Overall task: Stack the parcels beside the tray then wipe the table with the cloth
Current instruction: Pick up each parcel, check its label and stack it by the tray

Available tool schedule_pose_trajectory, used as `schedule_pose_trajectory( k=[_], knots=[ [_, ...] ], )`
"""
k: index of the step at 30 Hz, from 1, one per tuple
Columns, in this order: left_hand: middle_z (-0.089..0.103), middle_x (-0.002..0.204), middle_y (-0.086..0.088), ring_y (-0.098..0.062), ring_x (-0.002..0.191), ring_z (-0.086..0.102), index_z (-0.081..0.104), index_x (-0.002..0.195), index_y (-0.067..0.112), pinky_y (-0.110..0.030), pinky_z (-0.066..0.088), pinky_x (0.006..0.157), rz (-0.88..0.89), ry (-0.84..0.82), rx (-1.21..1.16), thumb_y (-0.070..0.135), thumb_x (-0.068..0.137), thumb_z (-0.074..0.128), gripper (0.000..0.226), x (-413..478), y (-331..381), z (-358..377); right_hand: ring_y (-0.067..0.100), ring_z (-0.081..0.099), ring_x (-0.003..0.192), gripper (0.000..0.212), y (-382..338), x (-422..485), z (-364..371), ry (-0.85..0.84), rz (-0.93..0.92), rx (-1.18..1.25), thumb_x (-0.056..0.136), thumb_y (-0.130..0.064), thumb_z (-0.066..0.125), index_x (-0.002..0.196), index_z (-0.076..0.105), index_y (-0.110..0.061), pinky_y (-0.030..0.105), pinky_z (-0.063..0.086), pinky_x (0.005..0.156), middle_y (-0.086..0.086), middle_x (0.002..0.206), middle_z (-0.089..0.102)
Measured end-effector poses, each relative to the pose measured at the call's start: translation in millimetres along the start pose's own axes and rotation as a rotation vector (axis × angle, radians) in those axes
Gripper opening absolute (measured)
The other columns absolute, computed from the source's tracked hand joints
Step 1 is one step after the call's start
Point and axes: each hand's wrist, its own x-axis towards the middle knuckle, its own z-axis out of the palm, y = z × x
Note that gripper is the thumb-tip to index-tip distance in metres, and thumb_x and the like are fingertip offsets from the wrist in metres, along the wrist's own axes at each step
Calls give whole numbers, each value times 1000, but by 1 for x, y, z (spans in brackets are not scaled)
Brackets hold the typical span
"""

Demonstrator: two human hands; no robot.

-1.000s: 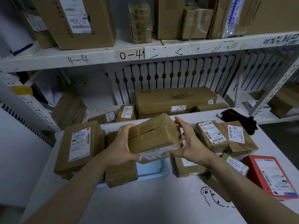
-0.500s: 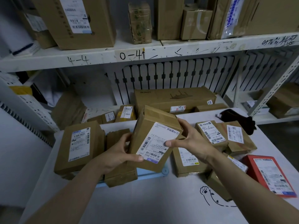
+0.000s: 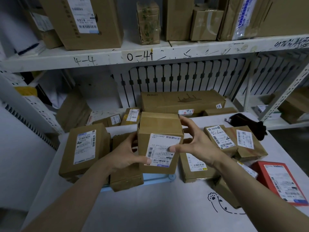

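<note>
Both hands hold a brown cardboard parcel (image 3: 158,129) upright, its white label facing me, above the light blue tray (image 3: 158,178). My left hand (image 3: 127,154) grips its left side, thumb on the lower front. My right hand (image 3: 195,144) grips its right side, thumb on the label, fingers at the top back edge. A big labelled parcel (image 3: 83,148) lies left of the tray; a taped parcel (image 3: 127,180) sits on the tray's front under my left wrist. The black cloth (image 3: 247,123) lies at the table's far right.
Several labelled parcels (image 3: 220,139) lie to the right on the white table (image 3: 150,206), with a red parcel (image 3: 282,180) near the right edge. Behind the table, a white shelf (image 3: 150,54) carries more boxes, and a long box (image 3: 182,101) lies below it.
The parcel in my hands has been turned from its taped side up to upright, with the label now towards me. Both hands shifted their hold on it.
</note>
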Motion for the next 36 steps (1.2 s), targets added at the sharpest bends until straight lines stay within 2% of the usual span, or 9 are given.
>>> schedule_pose_trajectory(
  k=[3, 9, 14, 20, 26, 30, 33, 35, 36],
  knots=[
    [64, 130, 10, -15, 124, 57, 44, 137, 36, -48, 45, 107, -40, -56, -85, 32, 54, 94, 98, -3, -3, 0, 17, 60, 114, 103, 0, 0, 0, -1, 16, -24, 58, -26, 95, 144, 40, -40, 38, 57, 94, -11, 132, 55],
    [63, 134, -6, -24, 125, 59, 48, 140, 18, -50, 42, 109, -77, -162, -405, 14, 62, 85, 86, -12, -11, 2, 5, 57, 114, 105, 2, -2, 3, -68, 78, -122, 48, -51, 88, 142, 42, -39, 27, 51, 94, -14, 125, 59],
    [58, 139, -11, -30, 129, 55, 46, 141, 16, -48, 45, 107, -70, -193, -616, 6, 65, 75, 82, -13, -17, 4, 12, 57, 109, 96, 1, -1, 7, -58, 65, -133, 47, -50, 89, 135, 53, -37, 36, 53, 94, -14, 120, 60],
    [59, 138, -12, -33, 128, 55, 48, 140, 15, -54, 41, 108, -65, -162, -746, 7, 62, 70, 81, -13, -18, 6, 14, 58, 106, 94, -3, 1, 11, -61, 33, -90, 50, -49, 88, 135, 53, -33, 27, 57, 81, -8, 122, 58],
    [64, 132, -8, -27, 123, 60, 49, 139, 16, -48, 44, 106, -60, -113, -579, 10, 63, 76, 81, -15, -15, 1, 13, 56, 117, 84, 2, 0, 9, -85, 61, -86, 59, -37, 86, 136, 51, -38, 30, 55, 91, -5, 129, 54],
    [67, 127, 3, -19, 122, 60, 46, 136, 28, -46, 45, 107, -33, 34, -243, 21, 52, 93, 97, -12, -10, 1, 9, 57, 120, 69, 2, -2, 9, -66, 85, -3, 70, -24, 59, 139, 53, -34, 32, 49, 102, -7, 133, 60],
    [57, 131, 16, -5, 125, 52, 37, 136, 39, -33, 45, 104, 108, 200, -17, 19, 55, 95, 102, -12, -3, 6, 17, 59, 122, 54, 4, 1, 9, 1, 150, 74, 82, -29, 44, 133, 58, -35, 46, 49, 105, -7, 129, 66],
    [48, 139, 18, -3, 131, 45, 31, 140, 40, -30, 43, 105, 260, 285, 154, 22, 56, 95, 107, -14, 2, 9, 24, 60, 120, 37, 1, 2, 10, 60, 223, 187, 99, -40, 39, 123, 66, -34, 52, 49, 103, -3, 120, 71],
    [45, 143, 16, -4, 133, 43, 29, 142, 38, -29, 43, 105, 329, 338, 245, 23, 57, 94, 109, -15, 4, 11, 25, 61, 119, 39, -1, 2, 11, 73, 268, 238, 103, -47, 37, 118, 70, -33, 52, 50, 102, -2, 117, 72]
  ],
)
